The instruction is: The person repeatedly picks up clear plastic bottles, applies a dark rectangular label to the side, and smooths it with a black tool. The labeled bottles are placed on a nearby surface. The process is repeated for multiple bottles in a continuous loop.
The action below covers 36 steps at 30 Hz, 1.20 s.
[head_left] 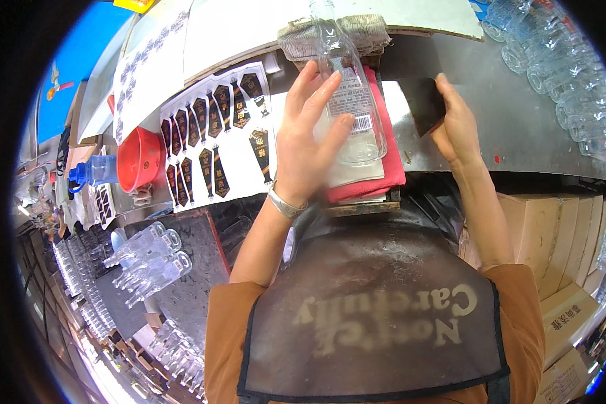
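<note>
My left hand (303, 148) is flat on the clear glass bottle (347, 94), fingers spread and pressing its white label, not wrapped round it; bottle lies on the red cloth (384, 161) under my fingertips, neck pointing away; my right hand (454, 121) pinches a dark square pad (424, 101), just right of the bottle; sheet of dark labels (215, 135) left of my left fingers.

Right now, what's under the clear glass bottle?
The clear glass bottle lies on a folded red cloth with a white layer between. A dark wooden block shows below; the left hand covers part.
</note>
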Motion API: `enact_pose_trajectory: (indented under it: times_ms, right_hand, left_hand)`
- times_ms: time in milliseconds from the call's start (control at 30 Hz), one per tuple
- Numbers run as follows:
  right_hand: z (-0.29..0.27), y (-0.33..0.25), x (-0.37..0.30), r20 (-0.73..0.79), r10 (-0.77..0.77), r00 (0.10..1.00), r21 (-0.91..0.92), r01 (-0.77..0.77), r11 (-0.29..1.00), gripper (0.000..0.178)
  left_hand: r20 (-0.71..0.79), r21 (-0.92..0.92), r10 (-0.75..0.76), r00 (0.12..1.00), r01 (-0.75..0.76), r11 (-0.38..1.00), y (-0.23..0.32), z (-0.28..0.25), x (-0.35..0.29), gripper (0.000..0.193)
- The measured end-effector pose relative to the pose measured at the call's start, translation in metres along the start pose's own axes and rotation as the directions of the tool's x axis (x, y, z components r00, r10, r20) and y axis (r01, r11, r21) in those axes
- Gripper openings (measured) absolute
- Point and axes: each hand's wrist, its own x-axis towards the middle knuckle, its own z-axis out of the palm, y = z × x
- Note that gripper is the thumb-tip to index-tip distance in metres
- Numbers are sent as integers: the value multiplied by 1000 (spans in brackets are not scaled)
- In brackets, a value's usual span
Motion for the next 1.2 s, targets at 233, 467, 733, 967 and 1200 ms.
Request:
enact_pose_trajectory:
  times_ms: [233,467,733,967,1200]
  right_hand:
    - [38,-32,1,496,-460,737,-645,667,373,28]
    - [67,-55,5,724,-426,542,-607,795,-19,28]
    - [109,-79,13,825,-389,410,-544,762,-352,24]
    - [134,-63,9,923,-179,342,-386,828,-406,17]
    - [106,-56,-35,950,145,276,-263,959,-104,17]
  left_hand:
    - [1,-10,6,1000,-6,1000,2,0,1,51]
    - [163,39,54,985,-61,997,-6,-16,-18,106]
    - [99,-66,-30,995,37,997,-1,0,-36,121]
    - [23,-39,-19,1000,20,999,1,7,-39,128]
    - [-3,-92,25,1000,-25,995,1,10,-39,114]
